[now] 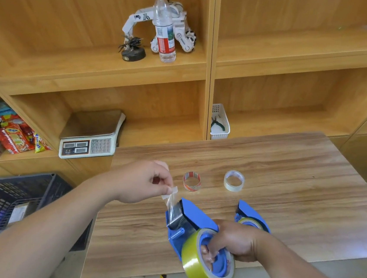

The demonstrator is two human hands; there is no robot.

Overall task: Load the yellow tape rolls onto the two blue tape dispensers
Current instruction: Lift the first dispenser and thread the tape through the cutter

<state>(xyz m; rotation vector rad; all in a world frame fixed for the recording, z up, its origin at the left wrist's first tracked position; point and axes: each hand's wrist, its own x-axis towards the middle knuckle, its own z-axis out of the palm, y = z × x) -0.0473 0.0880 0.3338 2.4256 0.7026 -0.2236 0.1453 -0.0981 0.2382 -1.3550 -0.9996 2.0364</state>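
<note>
So right now the right hand (232, 242) has the nearer blue tape dispenser (188, 224) lifted at the front edge of the worktop (287, 172), fingers hooked through the blue hub. A yellow tape roll (201, 263) is already sitting on that hub, hanging out past the worktop edge over the striped floor. The left hand (144, 181) is pinched shut on the loose end of the tape (172, 195), thumb and forefinger holding the clear strip up and away from the dispenser's front, so the strip runs down from the fingers to the roller at the nose.

The second blue tape dispenser (252, 216) lies on the worktop just right of the right hand, and it's got a yellow tape roll (249, 222) mounted too, partly hidden behind the wrist.

Farther back on the worktop, well apart from both dispensers, are two small rolls: a red-printed one (192, 181) standing on its rim and a clear one (234, 180) lying flat to its right.

Background stuff: wooden shelves (208, 69) with a water bottle (165, 26), a white toy robot (181, 25) behind it, a weighing scale (91, 137), snack packs (17, 136), a white basket (220, 122) and a dark crate (13, 198) down on the left.
</note>
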